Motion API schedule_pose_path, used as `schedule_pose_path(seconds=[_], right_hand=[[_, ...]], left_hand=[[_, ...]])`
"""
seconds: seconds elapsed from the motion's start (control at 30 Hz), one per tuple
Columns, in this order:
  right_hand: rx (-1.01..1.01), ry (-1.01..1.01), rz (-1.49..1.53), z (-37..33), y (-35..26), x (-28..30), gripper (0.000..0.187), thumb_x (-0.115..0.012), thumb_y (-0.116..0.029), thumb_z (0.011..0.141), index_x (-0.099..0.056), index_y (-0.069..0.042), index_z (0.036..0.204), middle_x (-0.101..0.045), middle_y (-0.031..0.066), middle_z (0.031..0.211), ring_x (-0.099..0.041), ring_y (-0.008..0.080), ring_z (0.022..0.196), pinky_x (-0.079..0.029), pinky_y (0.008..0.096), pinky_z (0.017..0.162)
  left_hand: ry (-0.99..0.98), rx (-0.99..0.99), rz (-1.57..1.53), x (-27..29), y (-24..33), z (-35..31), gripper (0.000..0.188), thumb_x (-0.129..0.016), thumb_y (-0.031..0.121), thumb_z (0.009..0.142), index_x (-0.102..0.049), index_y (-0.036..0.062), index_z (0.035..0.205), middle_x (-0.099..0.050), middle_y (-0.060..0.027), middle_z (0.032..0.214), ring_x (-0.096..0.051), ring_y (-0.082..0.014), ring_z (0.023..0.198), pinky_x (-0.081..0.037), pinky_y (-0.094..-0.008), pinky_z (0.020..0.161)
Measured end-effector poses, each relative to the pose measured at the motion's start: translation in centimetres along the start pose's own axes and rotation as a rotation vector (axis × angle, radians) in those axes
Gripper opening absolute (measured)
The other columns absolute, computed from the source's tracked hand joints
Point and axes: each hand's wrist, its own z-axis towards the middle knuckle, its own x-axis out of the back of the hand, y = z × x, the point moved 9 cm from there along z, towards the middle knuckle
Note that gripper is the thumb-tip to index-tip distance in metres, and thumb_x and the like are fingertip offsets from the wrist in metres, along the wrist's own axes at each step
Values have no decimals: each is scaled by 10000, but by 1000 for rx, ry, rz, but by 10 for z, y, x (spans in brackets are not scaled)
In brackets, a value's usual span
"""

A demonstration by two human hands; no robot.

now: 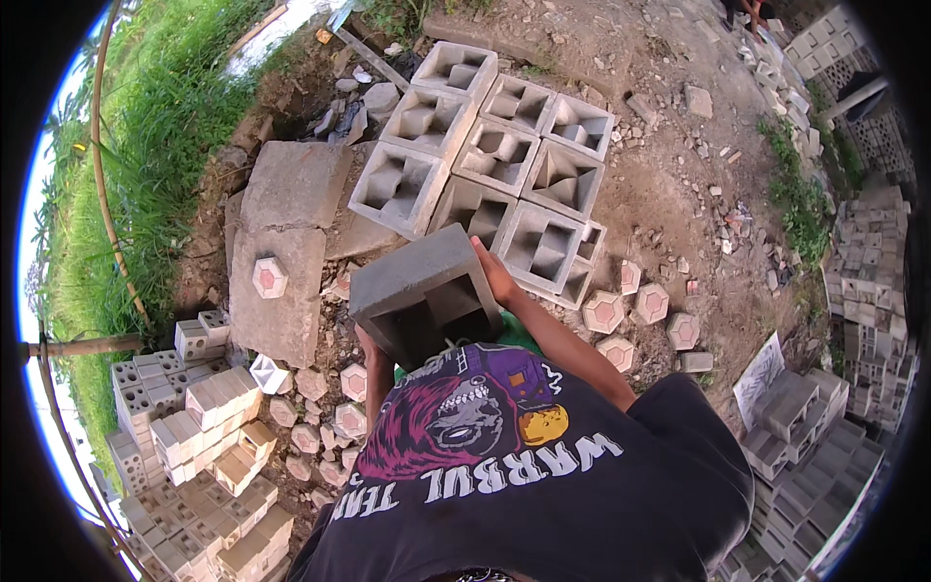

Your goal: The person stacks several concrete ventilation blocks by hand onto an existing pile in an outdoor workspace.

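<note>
Held close in front of my body is a grey concrete ventilation block point(409, 272), tilted, with a deep square hollow facing me. My right hand point(496, 275) grips its upper right edge, fingers partly hidden behind it. Low on the block's left side is my left hand point(373, 351), closed against it, though most of its fingers are out of sight. Just beyond stand several similar concrete blocks point(497, 155) in touching rows, their angled hollows facing up. The held block overlaps the nearest of them in view.
Hexagonal pavers point(603, 312) lie on the ground at both sides. A cracked concrete slab point(276, 301) carries one paver at left. Stacked blocks point(199, 417) rise at lower left, with more stacks point(815, 436) at right. Tall grass point(165, 145) borders the left; rubble point(698, 102) litters the dirt.
</note>
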Motion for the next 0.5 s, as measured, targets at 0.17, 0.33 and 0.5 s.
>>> schedule_pose_path(seconds=[0.17,0.33,0.5], right_hand=[[40,489,222,-30,-5,63,687,-327,-557,943,-456,10,1308,-548,132,1217,-494,211,1129,-366,317,990],[73,806,415,-22,66,122,835,-327,-652,893,-448,73,1289,-573,165,1162,-527,227,1071,-376,318,961],[308,1024,-35,-42,64,116,642,-312,-525,959,-408,-25,1350,-562,117,1200,-551,213,1051,-428,322,927]], left_hand=[[-310,228,-37,-94,-17,84,536,-424,503,931,-591,25,1110,-627,-73,978,-587,-175,783,-490,-318,655],[-655,558,84,-167,-60,156,625,-411,574,904,-540,52,1221,-615,-89,1060,-597,-224,913,-482,-340,803],[-743,564,198,-223,-39,153,602,-453,569,886,-597,51,1157,-620,-48,992,-574,-175,859,-450,-316,812]])
